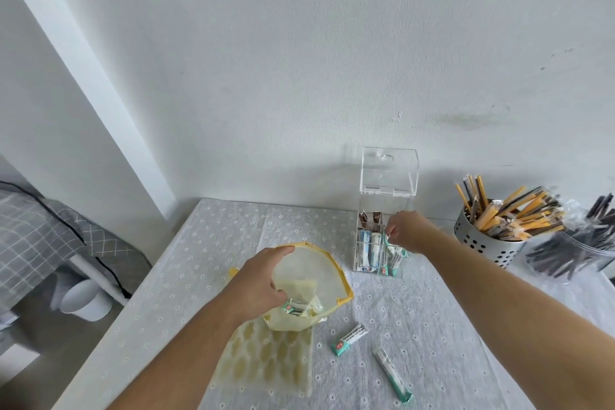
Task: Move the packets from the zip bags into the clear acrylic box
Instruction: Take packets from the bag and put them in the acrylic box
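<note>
1. The left hand (pixel 263 280) sits at lower centre of the frame. We see its fingers curled over the left rim of the zip bag (pixel 309 263), grasping the open mouth.
2. The zip bag is translucent with a yellow closure strip. It stands open on the bench (pixel 166 309), which is covered by a grey cloth printed with small flowers. The bagged packets (pixel 298 307) lie at its bottom, just below the left hand.
3. A second zip bag (pixel 266 356) lies flat on the bench under the first one and extends toward the lower edge of the frame. It carries a pale yellow pattern. We cannot tell whether it holds anything.
4. The right hand (pixel 407 230) is right of centre, over the acrylic box (pixel 357 260). Its thumb and forefinger pinch the top end of a teal-and-white packet (pixel 388 243), which points down into the right side of the box.
5. The acrylic box stands at the far side of the bench, near the wall. Its lid (pixel 389 173) is swung up and back and stands upright. Inside we see brown packets (pixel 369 220) at the rear, blue-and-white packets (pixel 366 243) at front left, and teal-and-white packets (pixel 394 261) at front right.
6. Two loose packets lie on the bench in the lower middle of the frame. The nearer loose packet (pixel 349 339) shows a red logo. The other loose packet (pixel 392 374) lies apart from it, closer to the lower edge.
7. At the right edge, a perforated metal holder (pixel 482 243) contains yellow and orange sticks (pixel 509 213). A clear jar (pixel 572 253) of dark sticks stands just beside it.
8. At the left edge we see a bed (pixel 33 233) with grey checked bedding and a white cup (pixel 83 299) below it.
</note>
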{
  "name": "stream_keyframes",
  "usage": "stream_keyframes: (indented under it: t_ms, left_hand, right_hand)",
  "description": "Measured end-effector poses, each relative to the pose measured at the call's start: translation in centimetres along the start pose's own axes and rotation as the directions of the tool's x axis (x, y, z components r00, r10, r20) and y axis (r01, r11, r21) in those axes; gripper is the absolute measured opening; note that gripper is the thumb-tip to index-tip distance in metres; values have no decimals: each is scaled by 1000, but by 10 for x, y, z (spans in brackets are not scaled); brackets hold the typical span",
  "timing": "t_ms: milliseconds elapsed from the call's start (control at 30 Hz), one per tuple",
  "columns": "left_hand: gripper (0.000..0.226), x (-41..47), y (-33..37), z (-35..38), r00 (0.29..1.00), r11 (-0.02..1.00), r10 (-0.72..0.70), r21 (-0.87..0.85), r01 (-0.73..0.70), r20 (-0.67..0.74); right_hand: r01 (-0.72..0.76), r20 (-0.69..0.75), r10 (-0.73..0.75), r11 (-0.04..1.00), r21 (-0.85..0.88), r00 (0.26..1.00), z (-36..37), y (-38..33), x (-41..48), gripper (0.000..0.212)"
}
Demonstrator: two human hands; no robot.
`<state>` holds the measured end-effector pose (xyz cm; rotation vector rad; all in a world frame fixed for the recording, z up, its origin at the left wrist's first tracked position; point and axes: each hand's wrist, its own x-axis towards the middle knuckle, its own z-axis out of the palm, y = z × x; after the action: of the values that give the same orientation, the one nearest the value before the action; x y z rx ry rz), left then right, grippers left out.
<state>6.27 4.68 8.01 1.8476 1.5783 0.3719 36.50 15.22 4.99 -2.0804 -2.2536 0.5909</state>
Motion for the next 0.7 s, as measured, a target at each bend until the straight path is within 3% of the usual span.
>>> stream_keyframes:
  t_ms: [300, 433, 633, 700]
  left_hand:
    - [74, 0, -3, 2, 1000, 1000, -12, -10, 12, 0]
    - [73, 0, -4, 2, 1000, 1000, -12, -17, 12, -1]
    - [74, 0, -5, 1, 1000, 1000, -22, -11, 22, 1]
    - [75, 0, -4, 2, 1000, 1000, -16, -14, 16, 2]
  right_hand:
    - [-107, -34, 112, 988, 115, 993, 7, 1, 5, 11]
    - [-147, -88, 161, 978, 147, 983, 12, -1, 6, 31]
    - [-107, -111, 128, 978, 178, 985, 10, 4, -2, 39]
    - [-74, -130, 103, 974, 213, 986, 2, 0, -12, 29]
